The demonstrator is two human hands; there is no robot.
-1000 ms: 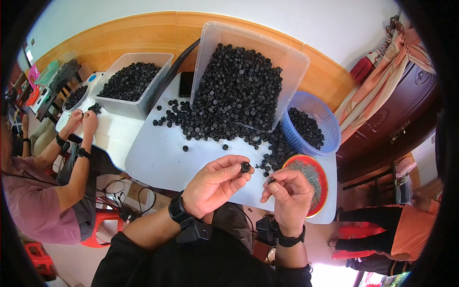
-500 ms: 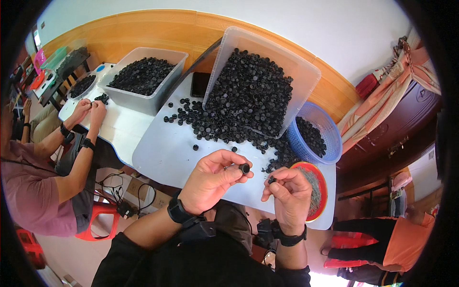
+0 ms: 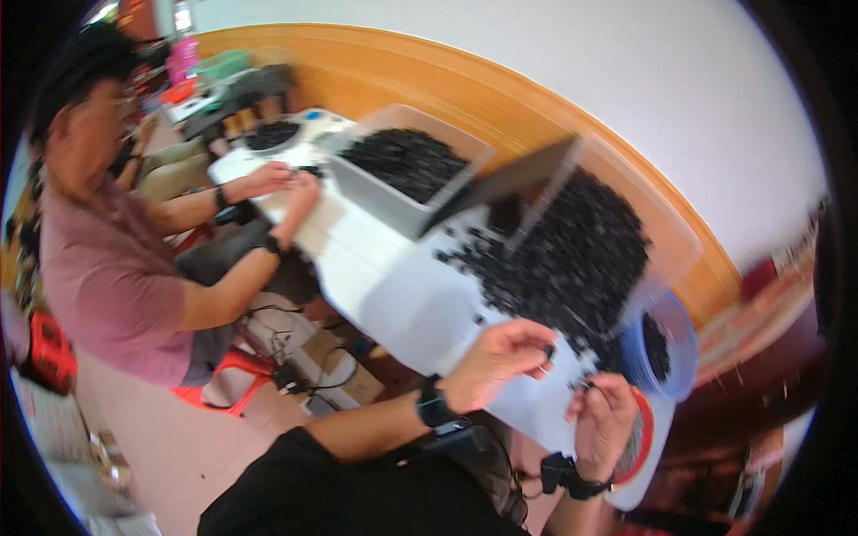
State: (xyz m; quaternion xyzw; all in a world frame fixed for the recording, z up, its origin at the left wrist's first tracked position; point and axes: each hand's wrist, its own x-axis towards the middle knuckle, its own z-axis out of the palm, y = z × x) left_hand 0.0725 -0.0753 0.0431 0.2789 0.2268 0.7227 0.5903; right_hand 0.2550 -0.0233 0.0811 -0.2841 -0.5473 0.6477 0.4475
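My left hand (image 3: 496, 364) pinches a small round black cap (image 3: 548, 352) between thumb and fingertips, over the table's front edge. To its right and a little nearer me, my right hand (image 3: 609, 427) is closed on a small dark piece (image 3: 587, 385), too blurred to make out its exact kind. Beyond both hands, a heap of similar black caps (image 3: 581, 255) spills from a tilted clear plastic bin (image 3: 672, 228) onto the white table (image 3: 407, 313). Beside my right hand stands a red-rimmed bowl (image 3: 647, 433) with grey contents, partly hidden by that hand.
A blue basket (image 3: 681, 353) with black caps stands at the right. On the left, a seated co-worker in a pink shirt (image 3: 116, 277) handles small dark pieces by a second bin (image 3: 393, 201) of black parts. Cables (image 3: 277, 344) and a red stool (image 3: 223, 384) are below.
My view has swung left, so the table and my hands now appear further right and more of the co-worker shows. Both hands keep their grips. The picture is now blurred.
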